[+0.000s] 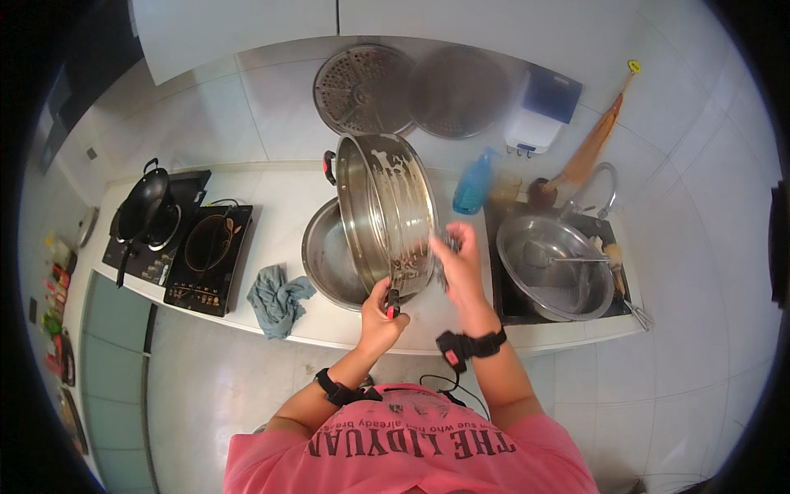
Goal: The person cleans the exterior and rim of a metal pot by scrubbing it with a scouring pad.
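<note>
A large stainless steel pot is tilted on its side. Dark and brownish stains streak its outer wall. My left hand grips its lower black-and-red handle; the opposite handle points up and left. Under the pot, partly hidden by it, is a wide steel pan or basin on the white countertop. To the right of the stained wall, my right hand holds a wiry metal scouring pad, blurred by motion. The pad is at the wall, though contact is hard to tell.
Right: a sink with a steel basin holding a ladle, beside a faucet and blue pump bottle. Two round steamer plates lean on the backsplash. Left: a grey-green cloth, an induction cooker and a black wok.
</note>
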A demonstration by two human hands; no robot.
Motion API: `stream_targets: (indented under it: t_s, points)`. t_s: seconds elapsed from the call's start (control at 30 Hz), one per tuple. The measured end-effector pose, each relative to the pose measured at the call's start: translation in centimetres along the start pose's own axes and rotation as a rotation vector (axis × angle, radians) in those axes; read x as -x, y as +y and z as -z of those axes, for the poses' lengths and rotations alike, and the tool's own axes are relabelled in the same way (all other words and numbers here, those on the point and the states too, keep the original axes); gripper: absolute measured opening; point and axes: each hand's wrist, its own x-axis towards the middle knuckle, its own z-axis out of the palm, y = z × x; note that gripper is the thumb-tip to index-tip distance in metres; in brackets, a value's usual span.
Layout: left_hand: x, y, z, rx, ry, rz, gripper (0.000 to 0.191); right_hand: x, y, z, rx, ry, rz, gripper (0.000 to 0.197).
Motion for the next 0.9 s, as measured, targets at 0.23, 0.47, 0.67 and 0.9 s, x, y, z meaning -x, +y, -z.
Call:
stream_targets:
  t_s: [0.23, 0.47, 0.67, 0.9]
  points:
    - [0.1, -0.5, 0.1, 0.117, 0.037, 0.028, 0.066, -0.7, -1.8, -1.2, 0.338, 0.096, 0.486, 0.018]
    - [-0.2, -1.0, 0.4, 0.078, 0.009, 0.008, 0.068, 4.8, 3.2, -0.2, 0.570, 0.115, 0.703, 0.020]
    - [0.2, -1.0, 0.6, 0.064, -0.025, 0.029, 0.069, 2.9, 0.2, -2.0, 0.490, 0.136, 0.618, 0.014]
    - [-0.1, -1.8, 0.9, 0.014, -0.018, -0.017, 0.068, 2.9, 2.7, -0.5, 0.451, 0.091, 0.498, 0.013]
